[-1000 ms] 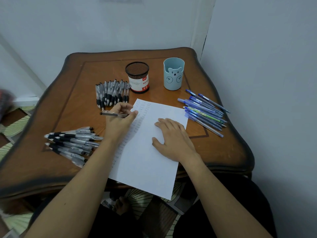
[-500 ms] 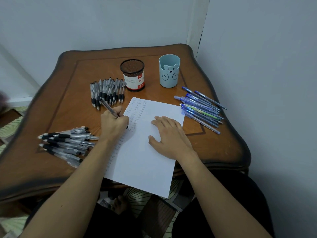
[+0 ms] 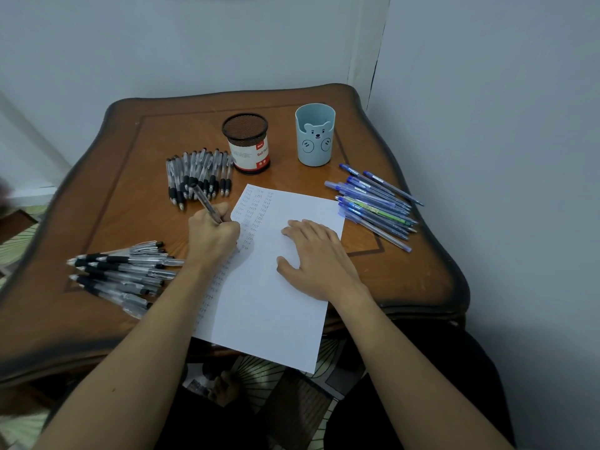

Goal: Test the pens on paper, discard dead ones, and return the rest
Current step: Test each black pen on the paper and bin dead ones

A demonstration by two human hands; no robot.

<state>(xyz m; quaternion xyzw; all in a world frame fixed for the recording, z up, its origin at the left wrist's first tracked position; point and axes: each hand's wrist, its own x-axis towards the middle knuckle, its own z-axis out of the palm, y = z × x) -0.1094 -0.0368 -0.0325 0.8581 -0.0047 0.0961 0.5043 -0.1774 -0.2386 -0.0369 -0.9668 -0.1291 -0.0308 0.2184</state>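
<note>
A white sheet of paper lies on the wooden table, its near corner hanging over the front edge, with columns of small test marks on its left part. My left hand grips a clear black pen in a writing hold, tip down on the paper's left side. My right hand lies flat on the sheet, fingers spread. A row of black pens sits behind my left hand. Another pile of black pens lies at the left. Blue pens lie at the right.
A black mesh pen cup with a red and white label and a light blue bear cup stand at the back of the table. Walls close in behind and on the right. Patterned floor shows below the table's front edge.
My left hand turned the pen from lying level in the fingers into a writing hold and brought its tip down onto the paper. My right hand stayed flat on the sheet.
</note>
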